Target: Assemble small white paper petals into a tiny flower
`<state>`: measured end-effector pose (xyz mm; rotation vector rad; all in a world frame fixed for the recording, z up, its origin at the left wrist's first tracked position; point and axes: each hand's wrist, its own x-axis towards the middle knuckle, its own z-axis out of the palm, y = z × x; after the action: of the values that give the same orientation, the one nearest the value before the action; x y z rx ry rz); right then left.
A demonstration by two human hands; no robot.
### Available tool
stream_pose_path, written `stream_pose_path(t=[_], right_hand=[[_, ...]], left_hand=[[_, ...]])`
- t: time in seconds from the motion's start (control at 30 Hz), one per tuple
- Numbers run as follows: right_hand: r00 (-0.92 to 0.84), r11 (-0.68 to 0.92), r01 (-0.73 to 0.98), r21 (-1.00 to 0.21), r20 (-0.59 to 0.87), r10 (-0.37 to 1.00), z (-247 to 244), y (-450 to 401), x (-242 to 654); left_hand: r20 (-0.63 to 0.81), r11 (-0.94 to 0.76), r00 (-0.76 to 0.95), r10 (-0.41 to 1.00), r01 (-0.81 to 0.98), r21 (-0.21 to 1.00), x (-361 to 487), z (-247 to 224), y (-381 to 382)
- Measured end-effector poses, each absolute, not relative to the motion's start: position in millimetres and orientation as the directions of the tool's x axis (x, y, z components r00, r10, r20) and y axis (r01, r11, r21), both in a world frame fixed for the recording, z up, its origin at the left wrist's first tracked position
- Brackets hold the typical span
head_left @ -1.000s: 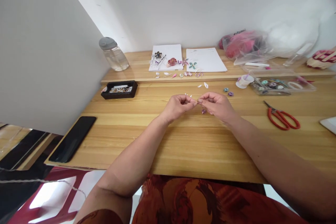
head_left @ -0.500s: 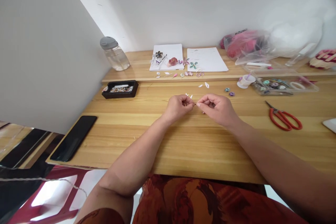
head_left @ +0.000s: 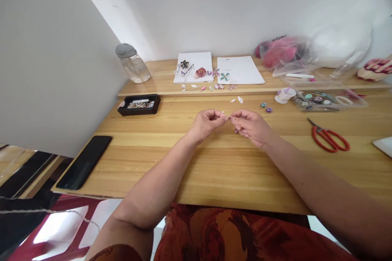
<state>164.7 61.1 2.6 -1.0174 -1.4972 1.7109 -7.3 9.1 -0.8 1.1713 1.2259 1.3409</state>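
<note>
A thin, pale strand (head_left: 235,118) runs nearly level at the pinched fingers (head_left: 219,121) of the left hand (head_left: 204,125) and right hand (head_left: 255,127); a small purplish piece (head_left: 237,131) shows just below, partly hidden.

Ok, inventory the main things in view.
Wooden desk: one, brown, centre
Lidded bottle: one, clear, back left
Rectangular tray: one, black, left
Flat phone: one, black, front left
Rectangular papers: two, white, back
Flower ornaments: four, mixed colours, back
Petal shapes: several, white, pink, back
Round pieces: two, blue, purple, right
Spool: one, white, right
Plastic box: one, clear, right
Scissors: one, red-handled, right
Plastic bag: one, clear, back right
Thin strand: one, pale, held
Left hand: one, centre
Right hand: one, centre
</note>
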Motion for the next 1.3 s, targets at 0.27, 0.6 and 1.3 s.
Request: stream_pose_path(t=[0.27,0.6,1.3], right_hand=[[-0.457,-0.075,0.04,-0.996,-0.085,0.885,4.1,49.7,158.3],[-0.36,-0.09,0.018,-0.996,-0.091,0.929,3.4,51.6,156.0],[-0.341,-0.035,0.009,-0.999,-0.036,0.939,3.9,50.8,155.9]], left_hand=[[0.04,-0.06,-0.256,0.966,-0.072,0.996,1.2,-11.1,12.5],[0.039,-0.057,-0.195,0.98,-0.087,0.995,0.1,-9.6,11.4],[-0.027,-0.013,-0.207,0.978,-0.188,0.982,2.5,-7.2,9.8]])
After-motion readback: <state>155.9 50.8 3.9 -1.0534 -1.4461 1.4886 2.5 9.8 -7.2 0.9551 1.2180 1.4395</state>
